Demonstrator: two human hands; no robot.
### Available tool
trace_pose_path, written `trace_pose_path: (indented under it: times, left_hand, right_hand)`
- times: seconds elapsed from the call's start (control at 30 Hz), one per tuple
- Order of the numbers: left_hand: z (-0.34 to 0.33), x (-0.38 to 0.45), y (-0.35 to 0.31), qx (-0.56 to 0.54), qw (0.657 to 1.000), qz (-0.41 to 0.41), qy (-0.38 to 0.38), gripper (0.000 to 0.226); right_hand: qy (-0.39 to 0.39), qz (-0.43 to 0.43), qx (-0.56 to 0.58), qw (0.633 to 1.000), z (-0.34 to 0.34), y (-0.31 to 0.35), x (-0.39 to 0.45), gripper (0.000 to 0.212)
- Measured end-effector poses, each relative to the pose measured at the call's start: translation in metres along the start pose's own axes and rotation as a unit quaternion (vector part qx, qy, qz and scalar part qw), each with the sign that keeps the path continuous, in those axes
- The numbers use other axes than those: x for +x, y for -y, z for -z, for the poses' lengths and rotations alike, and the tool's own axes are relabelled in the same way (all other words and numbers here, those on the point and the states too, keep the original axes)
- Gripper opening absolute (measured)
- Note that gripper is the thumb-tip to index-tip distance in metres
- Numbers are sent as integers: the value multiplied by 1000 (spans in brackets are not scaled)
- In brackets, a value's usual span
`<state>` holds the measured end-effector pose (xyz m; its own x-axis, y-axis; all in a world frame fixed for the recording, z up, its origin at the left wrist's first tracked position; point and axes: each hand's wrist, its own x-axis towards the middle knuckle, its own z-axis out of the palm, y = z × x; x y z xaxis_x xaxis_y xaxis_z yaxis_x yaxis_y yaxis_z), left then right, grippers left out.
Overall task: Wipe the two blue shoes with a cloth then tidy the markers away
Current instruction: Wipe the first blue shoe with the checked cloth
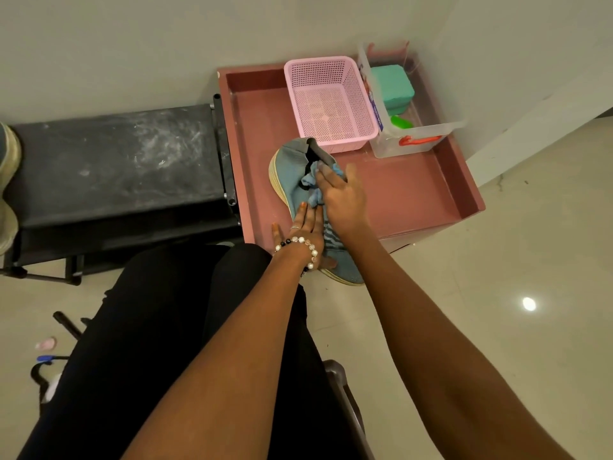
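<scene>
A blue knit shoe (289, 167) with a pale sole lies on its side along the front left of the pink tray top (408, 190), its toe sticking out over the near edge. My left hand (306, 232), wearing a bead bracelet, presses flat on the shoe's middle and holds it. My right hand (343, 197) presses a light blue cloth (313, 189) against the shoe's opening. A second shoe (8, 154) shows only in part at the far left edge. No markers are visible.
A pink mesh basket (328, 104) and a clear plastic box (414, 127) holding a teal container stand at the tray's back. A black rack (116, 161) sits to the left. My legs in black fill the near centre. Small items lie on the floor at left.
</scene>
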<state>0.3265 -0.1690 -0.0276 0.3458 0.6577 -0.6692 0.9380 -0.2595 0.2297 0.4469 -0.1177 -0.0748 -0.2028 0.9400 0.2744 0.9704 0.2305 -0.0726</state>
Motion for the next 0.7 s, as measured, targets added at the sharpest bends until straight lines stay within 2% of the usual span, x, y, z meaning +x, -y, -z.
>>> trace_pose_path:
  times: [0.17,0.23,0.37,0.47,0.53,0.57,0.6,0.63,0.7]
  left_hand:
    - [-2,-1,1,-6,1000,-7,-11,114]
    - [-4,0,2,5,1000,-6,-22,117]
    - [-6,-1,0,14,999,0,-42,116]
    - [-10,-4,-1,23,998,-5,-66,111]
    - [-11,-5,-1,18,997,-10,-70,111]
    - [-9,-6,0,3,998,-11,-68,111]
    - [-7,-8,0,-10,998,-11,-66,110]
    - [-5,-10,-1,-17,998,-10,-65,108]
    - [-1,-14,-5,-22,997,-15,-70,103]
  right_hand:
    - [-26,5,-19,999,26,1,-53,44]
    - [7,3,-33,999,42,6,-75,48]
    - [116,-56,-38,991,62,20,-113,52]
    - [201,-109,117,967,84,16,-137,48]
    - [210,-161,235,935,110,8,-145,49]
    - [202,-208,309,906,122,3,-147,49]
    - [188,-273,411,849,132,-2,-148,45]
    - [152,-346,534,757,142,-4,-148,38]
    - [50,-454,708,539,154,-9,-154,16]
